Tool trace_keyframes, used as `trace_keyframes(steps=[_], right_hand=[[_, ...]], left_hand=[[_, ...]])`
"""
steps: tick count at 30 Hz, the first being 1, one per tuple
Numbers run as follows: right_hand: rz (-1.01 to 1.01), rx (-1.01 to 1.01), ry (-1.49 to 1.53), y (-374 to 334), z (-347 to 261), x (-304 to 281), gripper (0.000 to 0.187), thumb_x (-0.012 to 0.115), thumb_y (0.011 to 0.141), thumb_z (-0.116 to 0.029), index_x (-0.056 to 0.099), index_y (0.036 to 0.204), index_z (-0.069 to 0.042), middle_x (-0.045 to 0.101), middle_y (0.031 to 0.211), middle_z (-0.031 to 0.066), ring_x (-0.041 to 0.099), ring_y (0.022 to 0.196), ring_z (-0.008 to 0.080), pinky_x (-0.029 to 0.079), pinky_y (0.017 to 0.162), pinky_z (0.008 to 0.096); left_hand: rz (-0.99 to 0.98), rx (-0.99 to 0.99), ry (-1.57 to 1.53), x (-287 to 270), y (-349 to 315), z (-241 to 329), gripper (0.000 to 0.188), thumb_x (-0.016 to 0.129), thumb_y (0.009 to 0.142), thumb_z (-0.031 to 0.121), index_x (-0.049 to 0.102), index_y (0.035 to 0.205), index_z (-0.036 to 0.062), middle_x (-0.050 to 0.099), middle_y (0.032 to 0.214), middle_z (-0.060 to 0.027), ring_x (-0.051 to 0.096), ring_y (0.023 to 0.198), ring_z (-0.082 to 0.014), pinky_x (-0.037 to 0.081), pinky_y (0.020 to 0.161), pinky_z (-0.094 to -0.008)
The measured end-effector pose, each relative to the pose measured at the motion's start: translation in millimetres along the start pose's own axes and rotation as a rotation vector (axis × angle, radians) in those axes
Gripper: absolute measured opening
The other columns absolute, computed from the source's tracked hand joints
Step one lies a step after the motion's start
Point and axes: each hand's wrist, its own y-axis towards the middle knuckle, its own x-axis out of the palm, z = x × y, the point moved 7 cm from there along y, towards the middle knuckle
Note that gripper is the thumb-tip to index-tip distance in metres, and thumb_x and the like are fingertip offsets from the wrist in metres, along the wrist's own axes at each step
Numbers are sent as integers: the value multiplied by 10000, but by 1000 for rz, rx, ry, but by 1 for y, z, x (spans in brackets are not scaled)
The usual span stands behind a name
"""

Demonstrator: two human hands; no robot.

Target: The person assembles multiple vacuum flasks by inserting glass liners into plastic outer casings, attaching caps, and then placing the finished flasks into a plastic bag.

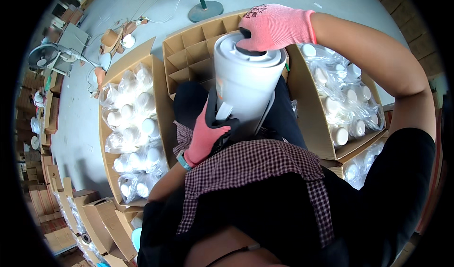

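Note:
A large white cylinder (243,87) stands tilted between my knees, with orange marking on its side and a ringed round top. Its exact kind I cannot make out. My right hand (272,28), in a pink glove with dark fingertips, is closed over the raised ring at the middle of the top. Lower down, my left hand (208,129) in a matching glove grips the near left side, next to a short pale tab (224,111) sticking out. Just beyond the cylinder lies a carton with cardboard dividers (187,54); the visible cells hold nothing.
Open cartons of plastic-wrapped, white-capped items stand at the left (135,129) and right (345,94). A green pole on a round base (205,11) rises beyond. At far left are a fan (43,56), floor cables and stacked cartons (52,210).

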Motion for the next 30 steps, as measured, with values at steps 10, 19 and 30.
trace_keyframes(steps=[10,19,30], right_hand=[[320,-752,-100,-66,-54,-29,439,694,850,-414,655,1150,-97,660,1154,111,638,1056,306,508,927,425],[-115,-222,29,5,10,-2,426,557,864,-356,702,1082,-20,685,1058,247,677,971,376,535,807,462],[1059,1178,1897,-81,106,372,439,602,979,-313,540,1318,-40,614,1269,110,589,1148,197,481,976,346]], left_hand=[[-169,-147,-94,-54,6,8,730,859,711,162,526,1330,-33,639,1201,-64,582,1096,-144,469,969,-324],[97,-73,458,11,-7,12,957,802,764,86,245,1536,-9,510,1403,-140,512,1241,-205,423,1041,-330],[248,-170,-64,-26,-14,14,434,532,985,103,449,1392,-21,611,1030,-49,562,839,-122,476,759,-257]])
